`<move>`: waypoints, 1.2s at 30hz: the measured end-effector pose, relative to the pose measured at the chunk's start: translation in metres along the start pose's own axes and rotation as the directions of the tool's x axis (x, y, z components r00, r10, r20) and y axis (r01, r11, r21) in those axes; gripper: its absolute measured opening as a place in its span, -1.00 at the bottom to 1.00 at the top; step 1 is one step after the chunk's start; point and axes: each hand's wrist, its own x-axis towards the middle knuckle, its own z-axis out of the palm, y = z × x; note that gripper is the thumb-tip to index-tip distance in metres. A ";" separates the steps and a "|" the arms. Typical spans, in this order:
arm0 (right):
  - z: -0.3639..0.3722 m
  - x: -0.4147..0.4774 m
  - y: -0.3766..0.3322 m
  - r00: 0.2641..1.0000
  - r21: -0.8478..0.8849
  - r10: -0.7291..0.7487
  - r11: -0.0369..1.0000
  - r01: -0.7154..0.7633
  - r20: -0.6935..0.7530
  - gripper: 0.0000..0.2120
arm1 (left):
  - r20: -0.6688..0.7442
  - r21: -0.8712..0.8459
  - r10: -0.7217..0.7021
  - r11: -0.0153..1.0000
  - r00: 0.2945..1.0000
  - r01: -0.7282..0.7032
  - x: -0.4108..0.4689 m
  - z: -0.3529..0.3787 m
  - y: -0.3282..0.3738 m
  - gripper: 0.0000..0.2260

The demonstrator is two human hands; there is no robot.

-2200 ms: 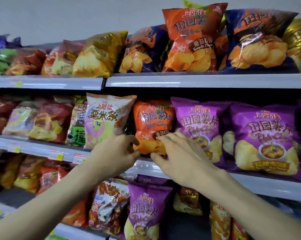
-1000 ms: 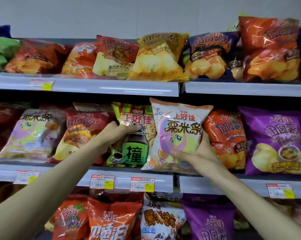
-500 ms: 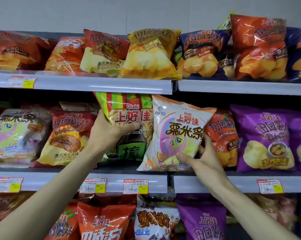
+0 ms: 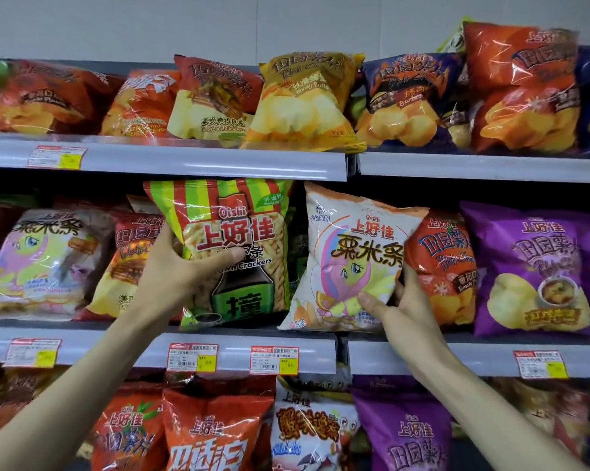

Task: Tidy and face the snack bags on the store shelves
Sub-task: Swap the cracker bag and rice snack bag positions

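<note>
On the middle shelf [image 4: 239,351], my left hand [image 4: 181,270] grips the left side of a green-and-red striped prawn cracker bag [image 4: 232,232], thumb across its front, holding it upright and facing out. My right hand [image 4: 402,307] holds the lower right corner of a white bag with a pink cartoon pony [image 4: 351,253], which leans slightly to the right beside the striped bag. An orange tomato chip bag [image 4: 446,263] sits just behind my right hand.
Purple chip bags [image 4: 538,266] fill the middle shelf's right end; a second pony bag [image 4: 45,263] and a brown-red chip bag [image 4: 127,263] stand at the left. The top shelf [image 4: 184,161] carries orange, yellow and blue chip bags. More bags crowd the lower shelf.
My left hand has lifted the striped cracker bag from low behind its neighbours up to stand tall at the front. My right hand stays on the pony bag's lower corner.
</note>
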 end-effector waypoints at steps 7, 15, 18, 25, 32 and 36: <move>0.022 0.007 -0.012 0.999 -0.137 -0.011 0.991 0.005 -0.040 -0.36 | 0.026 0.060 0.149 0.987 0.989 -0.150 0.002 -0.011 -0.003 -0.38; 0.042 0.032 -0.024 0.999 -0.135 0.029 0.991 -0.022 0.047 -0.28 | 0.037 0.196 0.408 0.892 0.912 -0.407 -0.014 -0.018 0.012 -0.33; 0.055 0.037 -0.024 0.995 -0.067 0.070 0.996 -0.065 0.078 -0.36 | -0.064 0.158 0.435 0.893 0.898 -0.421 -0.012 -0.038 0.015 -0.33; 0.095 0.033 -0.020 0.997 0.019 0.059 0.998 -0.060 0.057 -0.32 | -0.310 0.082 0.352 0.935 0.883 -0.344 -0.021 -0.101 0.014 -0.39; 0.148 0.020 -0.031 0.994 -0.066 0.045 0.997 -0.039 0.101 -0.32 | -0.352 0.020 0.176 0.983 0.919 -0.181 -0.030 -0.124 0.002 -0.34; 0.159 0.021 -0.032 0.997 -0.125 0.025 0.992 -0.015 0.076 -0.35 | -0.337 -0.041 0.081 0.994 0.938 -0.100 -0.036 -0.128 -0.001 -0.41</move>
